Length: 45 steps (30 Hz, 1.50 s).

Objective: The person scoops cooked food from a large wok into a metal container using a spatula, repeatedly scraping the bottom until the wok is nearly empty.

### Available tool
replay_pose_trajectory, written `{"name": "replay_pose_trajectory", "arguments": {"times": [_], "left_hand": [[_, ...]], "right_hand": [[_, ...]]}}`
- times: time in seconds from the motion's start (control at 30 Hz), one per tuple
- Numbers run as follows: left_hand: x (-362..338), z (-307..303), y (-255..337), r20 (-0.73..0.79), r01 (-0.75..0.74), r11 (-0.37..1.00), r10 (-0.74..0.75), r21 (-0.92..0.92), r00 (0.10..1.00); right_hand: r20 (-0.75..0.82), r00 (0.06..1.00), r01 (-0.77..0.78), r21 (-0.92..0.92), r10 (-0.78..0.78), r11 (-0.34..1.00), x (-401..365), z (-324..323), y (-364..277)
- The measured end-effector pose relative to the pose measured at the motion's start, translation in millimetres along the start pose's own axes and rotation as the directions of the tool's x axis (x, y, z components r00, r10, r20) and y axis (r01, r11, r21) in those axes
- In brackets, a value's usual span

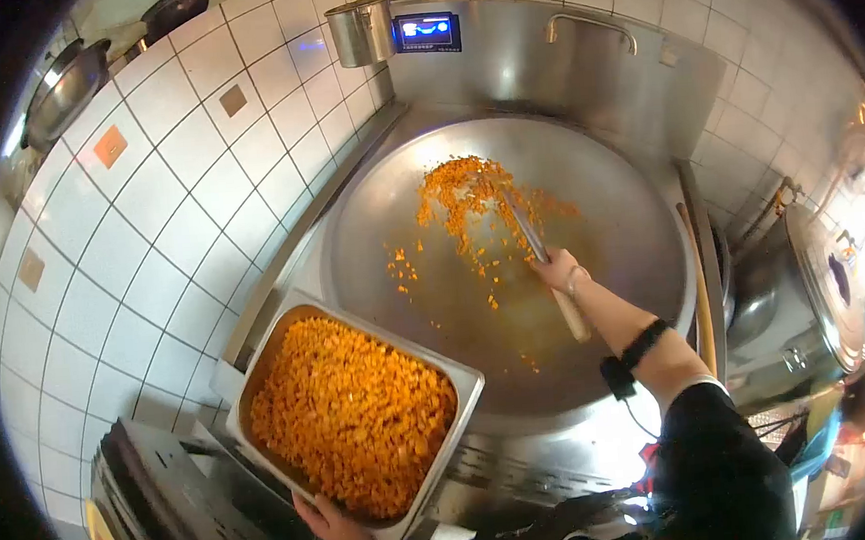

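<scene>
A very large round metal wok (609, 207) fills the middle of the view. Orange diced food (462, 183) lies in a patch toward its far side, with loose bits scattered nearer. My right hand (560, 271) is closed round the handle of a long metal utensil (527, 225), whose far end is among the food. At the wok's near left edge, a rectangular steel tray (468, 380) is heaped with more orange diced food (352, 416). My left hand (332, 528) is at the tray's near edge, its fingers against the rim and partly hidden.
A faucet (591, 20) and a lit control display (428, 31) are at the back, beside a hanging steel pot (361, 32). A large lidded pot (795, 295) stands right. Metal pans (69, 90) sit upper left. A wooden stick (700, 291) lies along the wok's right edge.
</scene>
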<state>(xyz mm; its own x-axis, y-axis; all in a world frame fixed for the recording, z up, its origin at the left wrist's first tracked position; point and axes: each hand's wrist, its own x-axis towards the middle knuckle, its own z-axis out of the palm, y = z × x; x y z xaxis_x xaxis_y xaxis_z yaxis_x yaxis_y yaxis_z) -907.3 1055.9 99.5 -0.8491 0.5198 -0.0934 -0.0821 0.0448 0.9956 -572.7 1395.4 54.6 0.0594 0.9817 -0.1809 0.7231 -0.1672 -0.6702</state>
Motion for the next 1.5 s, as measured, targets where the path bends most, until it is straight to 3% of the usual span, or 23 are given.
{"name": "replay_pose_trajectory", "arguments": {"times": [0.13,0.2,0.23,0.3,0.5,0.6,0.67,0.73,0.77,0.8,0.87,1.0,1.07,1.2,1.3,1.37,1.4,1.47,1.5], "left_hand": [[10.7,-13.9,-21.6,0.036,-0.106,0.99,0.103,0.097,0.994],[12.2,-16.7,-20.2,0.078,-0.079,0.997,0.08,-0.021,0.994],[12.8,-21.2,-23.6,0.077,-0.077,0.997,0.078,-0.008,0.994],[12.6,-28.4,-26.6,0.127,-0.248,0.965,0.235,0.089,0.964],[6.0,-18.2,-15.6,0.041,-0.239,0.961,0.235,0.142,0.971],[9.5,-16.7,-12.4,0.081,-0.192,0.972,0.182,0.133,0.98],[19.4,-27.6,-26.2,0.101,-0.161,0.98,0.149,0.116,0.984],[32.0,-49.8,-51.9,0.106,-0.278,0.942,0.262,0.186,0.959],[28.7,-49.6,-47.4,0.103,-0.282,0.941,0.266,0.187,0.958],[23.4,-40.2,-40.5,0.078,-0.215,0.971,0.207,0.109,0.975],[9.0,-10.9,-12.9,0.04,-0.098,0.995,0.097,0.021,0.995],[20.2,-28.2,-29.7,0.108,-0.174,0.982,0.165,0.076,0.98],[20.6,-30.8,-33.8,0.083,-0.243,0.948,0.231,0.206,0.969],[15.8,-13.7,-17.2,0.034,-0.207,0.957,0.204,0.203,0.978],[25.2,-38.7,-36.1,0.144,-0.219,0.964,0.198,0.149,0.97],[39.5,-69.0,-64.6,0.186,0.065,0.969,-0.02,-0.238,0.982],[31.8,-53.9,-49.1,0.184,0.069,0.972,-0.027,-0.225,0.983],[11.0,-25.0,-20.9,0.119,-0.273,0.955,0.26,0.115,0.958],[9.5,-19.5,-19.1,0.111,-0.265,0.956,0.252,0.123,0.961]], "right_hand": [[-0.109,0.993,0.036,-0.056,-0.042,0.998,87.1,36.0,-29.8],[-0.16,0.985,0.04,-0.099,-0.056,0.994,117.6,55.0,-39.1],[-0.127,0.992,0.021,-0.009,-0.022,1.0,128.0,63.5,-41.7],[-0.08,0.996,-0.018,0.079,0.024,0.997,136.9,76.9,-44.5],[-0.028,0.989,-0.137,0.177,0.144,0.975,118.3,96.0,-37.2],[-0.028,0.999,-0.03,0.022,0.03,0.999,102.1,105.5,-4.3],[0.072,0.997,-0.008,-0.036,0.01,0.999,72.9,107.6,12.6],[0.217,0.972,-0.118,0.105,0.093,0.987,17.5,90.0,7.4],[0.248,0.965,-0.086,-0.022,0.089,0.996,2.7,91.7,24.1],[0.275,0.957,-0.051,-0.146,0.09,0.988,-10.7,91.4,41.0],[0.401,0.908,-0.096,-0.084,0.121,0.992,-62.4,60.0,31.0],[0.54,0.822,-0.161,-0.082,0.18,0.983,-93.3,7.7,19.5],[0.476,0.874,-0.186,0.135,0.101,0.973,-80.9,-1.6,20.3],[0.241,0.971,-0.046,0.239,-0.013,0.97,-9.4,11.6,-0.9],[0.14,0.99,-0.039,0.157,0.016,0.987,48.8,24.0,-32.7],[0.035,0.999,0.002,0.133,-0.006,0.991,84.0,48.3,-42.9],[-0.029,1.0,0.01,0.163,-0.005,0.987,97.8,61.1,-48.0],[-0.013,1.0,0.008,0.25,-0.004,0.968,118.2,80.2,-54.8],[-0.01,1.0,0.011,0.336,-0.009,0.942,121.3,87.8,-59.3]]}}
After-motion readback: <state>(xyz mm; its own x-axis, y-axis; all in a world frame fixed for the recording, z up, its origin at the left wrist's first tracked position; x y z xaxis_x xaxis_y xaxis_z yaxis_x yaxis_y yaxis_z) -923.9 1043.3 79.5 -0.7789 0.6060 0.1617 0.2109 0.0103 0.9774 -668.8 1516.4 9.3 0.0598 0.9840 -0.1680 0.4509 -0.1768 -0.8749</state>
